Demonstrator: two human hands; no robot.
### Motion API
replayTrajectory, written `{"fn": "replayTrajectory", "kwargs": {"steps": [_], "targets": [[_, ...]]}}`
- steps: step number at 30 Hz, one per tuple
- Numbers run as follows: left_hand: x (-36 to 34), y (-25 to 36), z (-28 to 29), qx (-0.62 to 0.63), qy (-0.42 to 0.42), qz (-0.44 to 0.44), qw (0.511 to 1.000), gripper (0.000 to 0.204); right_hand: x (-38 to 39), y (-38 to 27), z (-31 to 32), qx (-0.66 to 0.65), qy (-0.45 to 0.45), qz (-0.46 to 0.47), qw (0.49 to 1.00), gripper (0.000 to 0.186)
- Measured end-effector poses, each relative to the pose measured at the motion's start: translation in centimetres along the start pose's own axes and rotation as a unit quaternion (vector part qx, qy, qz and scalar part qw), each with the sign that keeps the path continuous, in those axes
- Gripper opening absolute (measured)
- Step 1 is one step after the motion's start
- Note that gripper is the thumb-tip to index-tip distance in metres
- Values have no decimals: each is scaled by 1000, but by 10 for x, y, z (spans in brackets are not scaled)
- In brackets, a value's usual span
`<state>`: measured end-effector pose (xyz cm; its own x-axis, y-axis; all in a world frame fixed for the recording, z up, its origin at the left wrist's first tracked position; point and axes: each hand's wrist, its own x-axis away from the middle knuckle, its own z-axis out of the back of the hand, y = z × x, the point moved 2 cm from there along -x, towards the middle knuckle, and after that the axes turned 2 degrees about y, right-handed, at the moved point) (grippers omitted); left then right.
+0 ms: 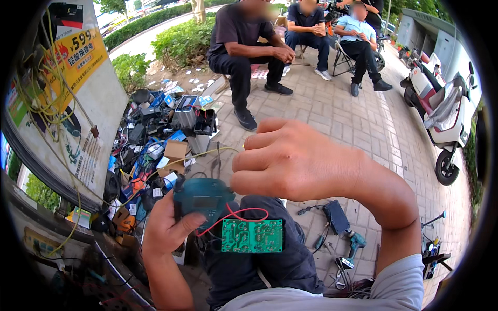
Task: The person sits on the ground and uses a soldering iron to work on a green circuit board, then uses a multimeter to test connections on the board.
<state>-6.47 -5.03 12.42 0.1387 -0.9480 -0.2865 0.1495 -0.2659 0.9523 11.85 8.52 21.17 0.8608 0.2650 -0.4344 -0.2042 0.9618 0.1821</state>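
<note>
My left hand (165, 228) is wrapped round a teal plastic device (206, 194) with a darker panel on its face; its exact kind is unclear. Just right of the device, my right hand (295, 163) is raised with its fingers curled in, back of the hand up. Whatever its fingertips may grip is hidden. Across my lap lies a green circuit board (252, 236), solder side up, on a dark base. A red wire (246, 211) loops above the board and runs left toward my left hand.
At left, a heap of chargers, boxes and cables (150, 135) spreads beside a sign-covered panel (78, 93). A black power adapter (337, 216) and a teal cordless drill (356, 243) lie right of my legs. Several people sit ahead; a white scooter (451, 114) stands at right.
</note>
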Motion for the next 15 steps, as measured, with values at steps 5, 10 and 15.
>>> {"fn": "replayTrajectory", "kwargs": {"steps": [5, 10, 15], "targets": [[5, 1, 8, 35, 12, 20, 999, 43, -17, -2, 4, -24, -82, 31, 996, 16], [13, -10, 21, -47, 4, 28, 998, 38, -51, -10, 1, -94, 21, 74, 993, 21], [12, -1, 13, 198, 40, -60, 978, 48, -53, 10, 7, -192, 213, -22, 958, 57]]}}
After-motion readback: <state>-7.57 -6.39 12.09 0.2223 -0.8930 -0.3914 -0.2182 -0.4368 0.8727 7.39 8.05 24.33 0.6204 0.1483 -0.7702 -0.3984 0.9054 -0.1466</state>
